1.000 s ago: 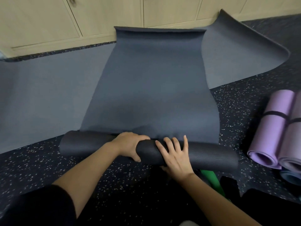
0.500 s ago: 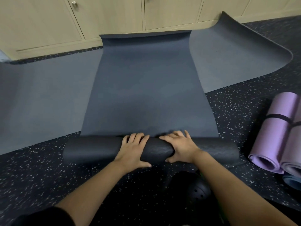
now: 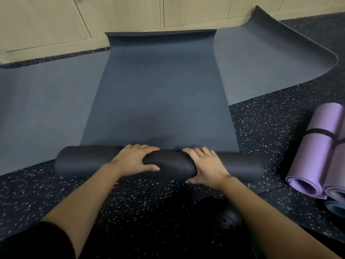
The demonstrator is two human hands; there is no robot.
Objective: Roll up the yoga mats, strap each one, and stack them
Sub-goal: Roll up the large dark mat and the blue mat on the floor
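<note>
Two hands on it, my left hand (image 3: 136,159) and right hand (image 3: 207,165), fingers curled gripping the part-rolled dark mat (image 3: 84,159) on the floor (image 3: 130,202); risk: uneven push skews the roll, ends telescope.

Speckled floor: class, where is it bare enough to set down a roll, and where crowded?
Free: speckled floor near side of the dark roll, left of the left forearm; a strip between the roll's right end and the purple rolls. Crowded: beyond the roll, flat mats.
</note>
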